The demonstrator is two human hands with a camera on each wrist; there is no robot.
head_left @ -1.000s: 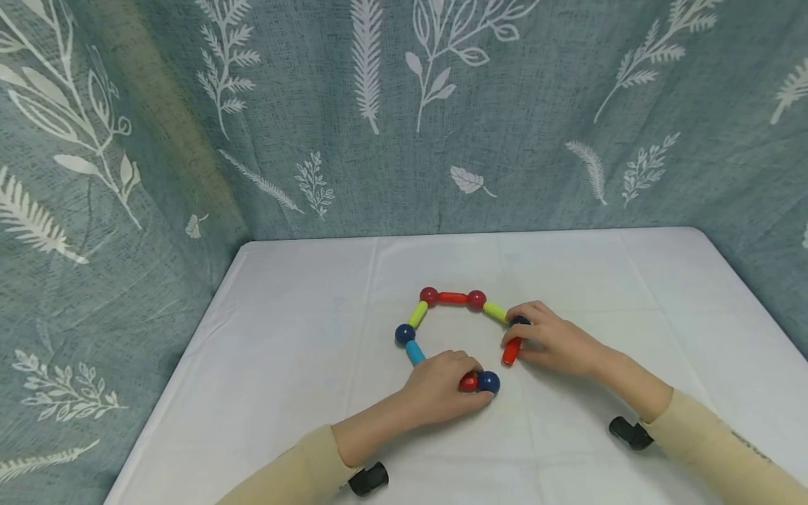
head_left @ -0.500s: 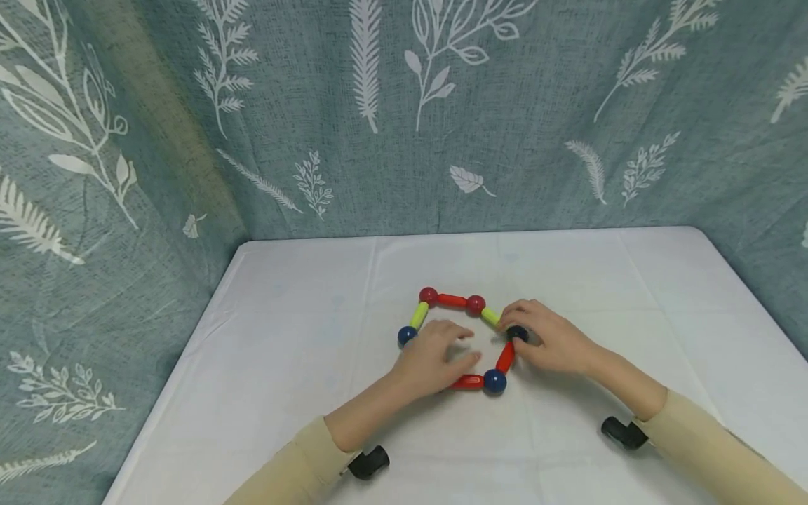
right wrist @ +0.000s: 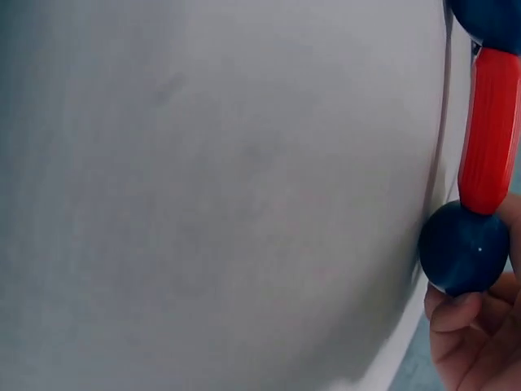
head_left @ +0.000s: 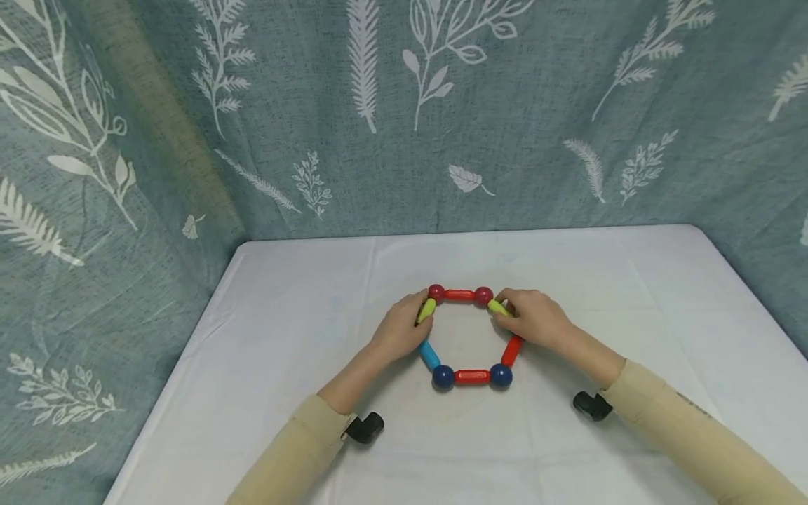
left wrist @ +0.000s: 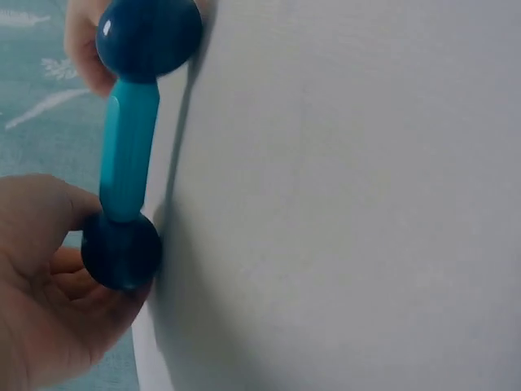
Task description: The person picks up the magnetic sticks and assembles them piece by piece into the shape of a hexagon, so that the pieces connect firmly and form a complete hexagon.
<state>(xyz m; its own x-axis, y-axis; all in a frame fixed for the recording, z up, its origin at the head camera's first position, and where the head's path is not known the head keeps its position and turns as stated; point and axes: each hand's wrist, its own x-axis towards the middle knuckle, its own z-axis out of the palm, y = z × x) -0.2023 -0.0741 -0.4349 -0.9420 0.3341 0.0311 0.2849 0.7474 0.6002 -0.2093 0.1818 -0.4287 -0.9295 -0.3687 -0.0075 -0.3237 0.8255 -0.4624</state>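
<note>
On the table, magnetic rods and balls form a six-sided ring. Two red balls, left (head_left: 436, 292) and right (head_left: 483, 296), flank the far red rod (head_left: 459, 295). My left hand (head_left: 401, 328) pinches the left blue ball (left wrist: 122, 251), between a yellow-green rod (head_left: 426, 311) and a light blue rod (head_left: 430, 355); the hand hides this ball in the head view. Opposite, my right hand (head_left: 535, 319) grips the right blue ball (right wrist: 465, 248), between another yellow-green rod (head_left: 499, 307) and a red rod (head_left: 512, 349). Two blue balls (head_left: 443, 377) and a red rod (head_left: 472, 376) make the near side.
A white cloth (head_left: 303, 315) covers the table. Behind it and at its left hangs a grey-green curtain (head_left: 391, 189) with white leaf prints. Each sleeve has a black wrist camera (head_left: 366, 427) under its cuff.
The right red rod's free end has met the near right blue ball, closing the ring. My left hand has left the near side for the left blue ball. The ring has become more even.
</note>
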